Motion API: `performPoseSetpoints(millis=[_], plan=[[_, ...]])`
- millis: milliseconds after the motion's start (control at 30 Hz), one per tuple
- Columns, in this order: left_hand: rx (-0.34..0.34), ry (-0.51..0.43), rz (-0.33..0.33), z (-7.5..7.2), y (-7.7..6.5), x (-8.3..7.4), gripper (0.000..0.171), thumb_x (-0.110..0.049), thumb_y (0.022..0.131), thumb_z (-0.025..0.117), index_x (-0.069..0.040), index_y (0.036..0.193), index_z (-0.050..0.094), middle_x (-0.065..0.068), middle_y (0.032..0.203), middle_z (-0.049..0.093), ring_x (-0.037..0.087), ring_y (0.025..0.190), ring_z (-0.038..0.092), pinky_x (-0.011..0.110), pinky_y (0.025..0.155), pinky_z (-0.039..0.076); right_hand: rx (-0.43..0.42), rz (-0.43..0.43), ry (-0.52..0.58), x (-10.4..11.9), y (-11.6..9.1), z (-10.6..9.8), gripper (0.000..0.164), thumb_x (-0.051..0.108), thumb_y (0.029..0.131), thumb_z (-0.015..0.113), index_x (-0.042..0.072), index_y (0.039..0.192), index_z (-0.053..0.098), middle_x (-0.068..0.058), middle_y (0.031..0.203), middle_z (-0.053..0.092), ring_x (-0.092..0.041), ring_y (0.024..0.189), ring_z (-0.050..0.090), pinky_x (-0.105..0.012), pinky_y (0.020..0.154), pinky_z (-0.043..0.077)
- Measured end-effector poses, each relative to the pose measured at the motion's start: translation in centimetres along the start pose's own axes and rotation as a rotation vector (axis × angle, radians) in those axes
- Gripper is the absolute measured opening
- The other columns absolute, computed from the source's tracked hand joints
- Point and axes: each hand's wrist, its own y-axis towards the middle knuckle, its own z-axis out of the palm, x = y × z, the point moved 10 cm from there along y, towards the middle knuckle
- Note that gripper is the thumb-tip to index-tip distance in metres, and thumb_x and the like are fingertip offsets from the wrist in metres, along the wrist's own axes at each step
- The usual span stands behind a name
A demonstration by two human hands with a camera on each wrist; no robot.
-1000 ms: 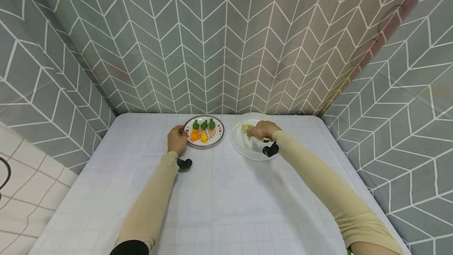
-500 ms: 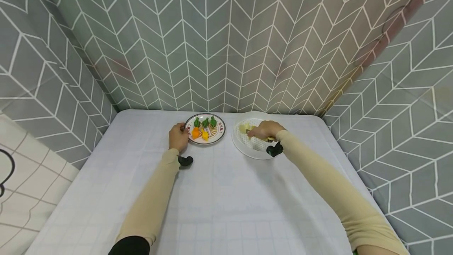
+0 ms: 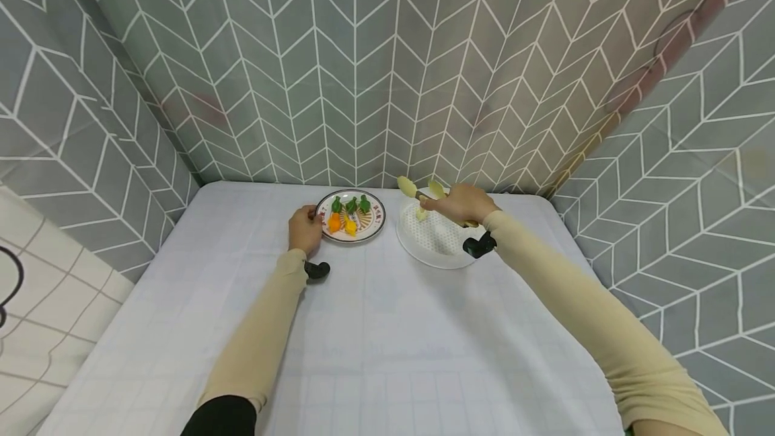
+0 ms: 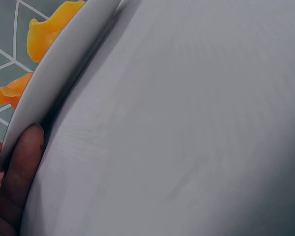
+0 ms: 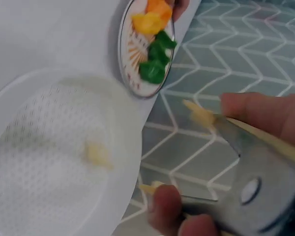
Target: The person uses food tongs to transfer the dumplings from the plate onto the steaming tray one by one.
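Note:
My left hand (image 3: 305, 231) pinches the left rim of a round patterned plate (image 3: 369, 229); the left wrist view shows its fingers at the edge. Small green pieces (image 3: 351, 205), an orange piece (image 3: 334, 222) and a yellow piece (image 3: 350, 227), all with pinched ends, lie on the plate. My right hand (image 3: 463, 204) grips metal tongs (image 5: 250, 182) with pale yellow tips, raised above a white perforated basket (image 3: 432, 258). The tongs' tips stand apart with nothing seen between them. One pale yellow piece (image 5: 97, 153), blurred, lies in the basket.
Both dishes stand near the far edge of a table covered with a white cloth (image 3: 363, 328). A grey curtain (image 3: 375, 86) with white chevron lines hangs right behind that edge, and similar cloth flanks both sides.
My right hand has lifted the tongs up from the basket, and their tips have spread apart. A pale piece now shows below them in the basket. The left hand stays on the plate's rim.

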Motion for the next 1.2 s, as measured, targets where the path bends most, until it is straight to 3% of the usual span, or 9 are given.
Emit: performPoseSetpoints(millis=[200,467,767,1200], plan=[[-0.014,0.007,0.017,-0.2,-0.3,-0.4,0.041,-0.005,0.106,0.051,0.01,0.144,0.056,0.03,0.13,0.061,0.041,0.119,0.059,0.053,0.105,0.055,-0.09,-0.078,0.049,3.2,-0.1,0.8,0.072,0.08,0.092,0.056,0.009,0.104,0.062,-0.007,0.086,0.064,-0.019,0.058,0.06,-0.032,0.047,0.048],[-0.016,0.01,-0.006,-0.3,-0.1,-0.4,0.04,-0.006,0.107,0.051,0.008,0.145,0.057,0.027,0.131,0.062,0.039,0.119,0.059,0.051,0.104,0.056,-0.065,-0.11,0.002,6.0,1.4,4.6,0.064,0.071,0.094,0.063,0.008,0.104,0.059,-0.007,0.086,0.062,-0.024,0.07,0.063,-0.033,0.053,0.048],[-0.011,-0.008,-0.023,0.1,0.0,0.0,0.04,-0.006,0.107,0.051,0.007,0.145,0.057,0.026,0.132,0.062,0.037,0.119,0.059,0.05,0.105,0.056,0.015,-0.118,-0.04,6.3,3.4,7.9,0.065,0.069,0.093,0.064,0.006,0.111,0.062,-0.007,0.086,0.065,-0.023,0.071,0.062,-0.031,0.055,0.046],[-0.019,-0.003,-0.031,-0.1,-0.4,-0.6,0.04,-0.007,0.108,0.05,0.008,0.146,0.055,0.026,0.134,0.061,0.036,0.12,0.058,0.049,0.106,0.057,-0.015,-0.148,-0.101,7.6,4.4,8.4,0.067,0.059,0.095,0.068,0.001,0.128,0.061,-0.013,0.103,0.071,-0.028,0.086,0.066,-0.037,0.063,0.054]])
